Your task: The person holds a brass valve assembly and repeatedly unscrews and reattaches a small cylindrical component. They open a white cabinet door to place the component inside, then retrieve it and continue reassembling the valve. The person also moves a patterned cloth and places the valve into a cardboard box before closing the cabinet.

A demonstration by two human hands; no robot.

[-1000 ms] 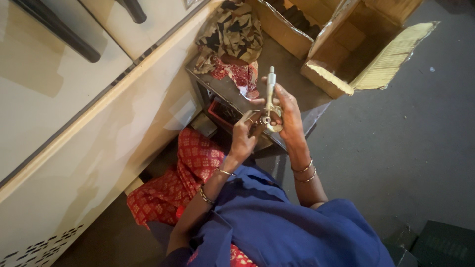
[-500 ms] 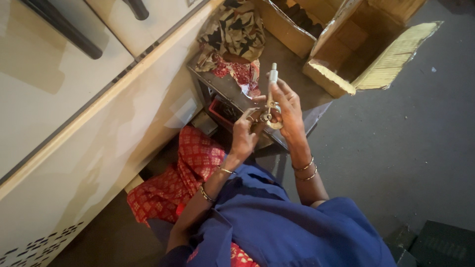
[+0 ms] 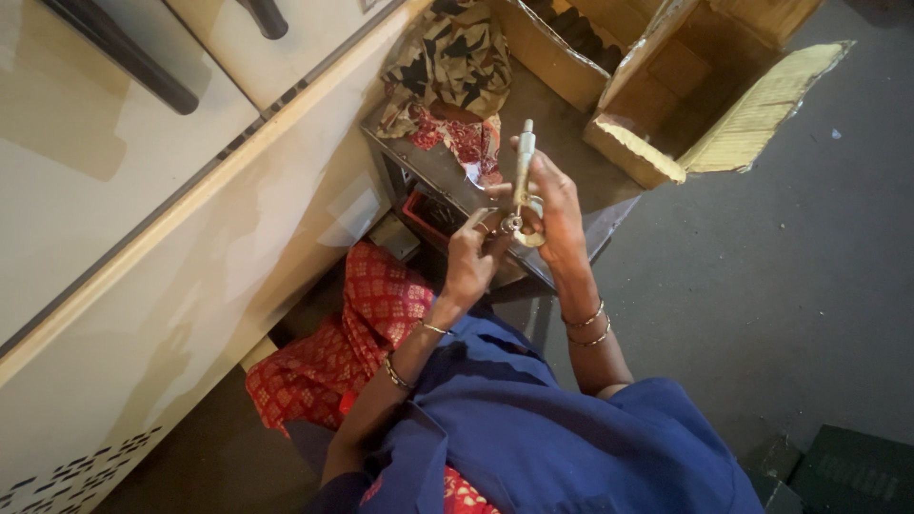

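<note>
On the grey floor [image 3: 762, 286], cardboard boxes [image 3: 695, 95] stand open.

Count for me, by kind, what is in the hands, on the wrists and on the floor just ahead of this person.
Metal part held in the right hand, the left hand at its lower end: 1
Bangles, two on the left wrist and two on the right: 4
Open cardboard boxes: 2
Patterned cloth bundle: 1
Total: 8

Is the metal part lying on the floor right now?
No. The metal part is held upright in the right hand, with the left hand at its base.
</note>
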